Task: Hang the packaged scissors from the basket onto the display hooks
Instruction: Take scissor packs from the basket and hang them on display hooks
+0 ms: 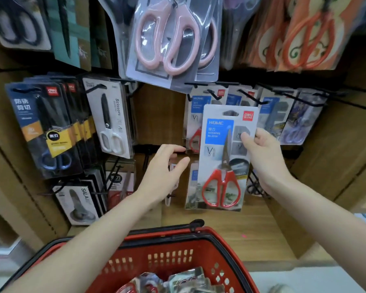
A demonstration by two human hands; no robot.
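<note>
While pinching the packaged scissors [222, 157] by the right edge in the right hand [264, 159], holds them upright before the display hooks [249, 98], above the basket [201, 248]; holds the left hand [161, 176] beside, relaxed and empty.

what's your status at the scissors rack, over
Right hand pinches red-handled scissors pack by its right edge, not yet hooked. Left hand open, empty, beside it. Matching packs already on hook behind. More packs in basket.

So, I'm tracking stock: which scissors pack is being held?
The red-handled pack with the blue HOME label, gripped by the right hand; others hang on hooks or lie in the basket.
</note>
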